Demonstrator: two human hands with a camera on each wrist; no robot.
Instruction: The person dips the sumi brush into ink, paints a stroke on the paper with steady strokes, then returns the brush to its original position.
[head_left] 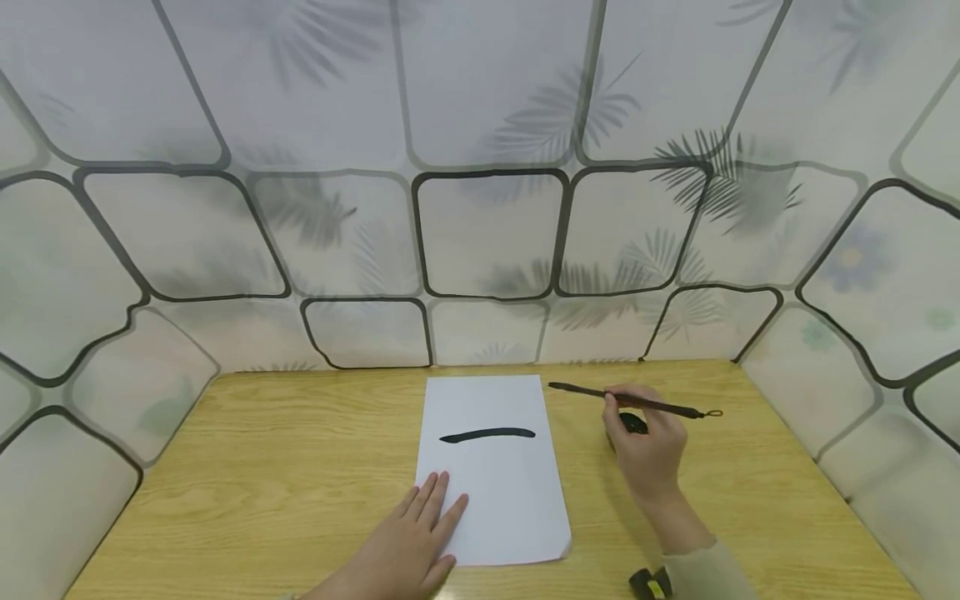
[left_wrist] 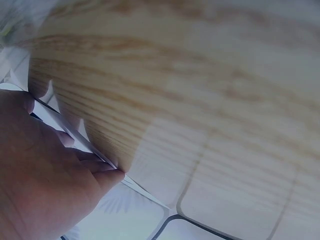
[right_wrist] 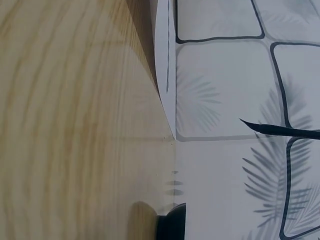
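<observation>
A white sheet of paper (head_left: 502, 508) lies on the wooden table (head_left: 285, 467), with one thick black brush stroke (head_left: 487, 434) running across its upper half. My left hand (head_left: 397, 546) rests on the paper's lower left edge, fingers straight and slightly spread. To the right of the sheet, my right hand (head_left: 648, 450) pinches a dark writing brush (head_left: 581, 389) by its handle, tip pointing left and clear of the paper. The brush's pointed black tip (right_wrist: 265, 128) also shows in the right wrist view. Partly hidden behind the right hand is a small black rounded object (head_left: 633, 422).
Pale walls (head_left: 487, 233) with dark outlined shapes and leaf prints enclose the table at the back and sides. A black object with a yellow patch (head_left: 651, 585) sits by the right sleeve (head_left: 708, 575). The paper's lower right corner curls up slightly.
</observation>
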